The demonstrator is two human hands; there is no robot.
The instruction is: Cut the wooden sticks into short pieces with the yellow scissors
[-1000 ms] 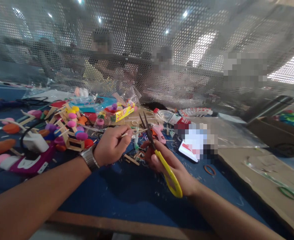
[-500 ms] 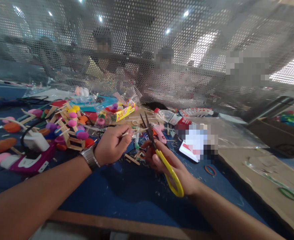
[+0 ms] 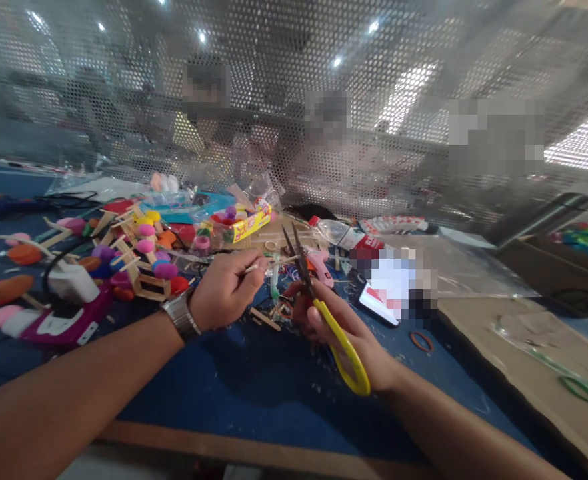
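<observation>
A thin pale stick (image 3: 280,261) is pinched in my left hand (image 3: 224,287), its free end pointing right toward the scissors. My right hand (image 3: 361,340) is closed around yellow-handled scissors (image 3: 304,270), with the blades slightly apart and pointing up and away. The stick's tip lies close to the blades; whether it touches them I cannot tell. Below the hands, a flat wooden craft stick (image 3: 265,319) rests among scraps and rubber bands. Left of my left hand stands a build of craft sticks (image 3: 147,287) with colourful clay pieces (image 3: 165,269).
A pink glue gun (image 3: 320,267) lies beyond the scissors. Behind it are a plastic bottle (image 3: 341,233) and a lit phone (image 3: 387,297). A purple device (image 3: 69,320) with a white plug (image 3: 77,283) sits at left. Cardboard (image 3: 494,333) covers the right side; a perforated metal screen (image 3: 274,87) rises behind.
Almost nothing differs. The scissors have shifted very slightly in my right hand's grip, while my left hand and the stick stay in place.
</observation>
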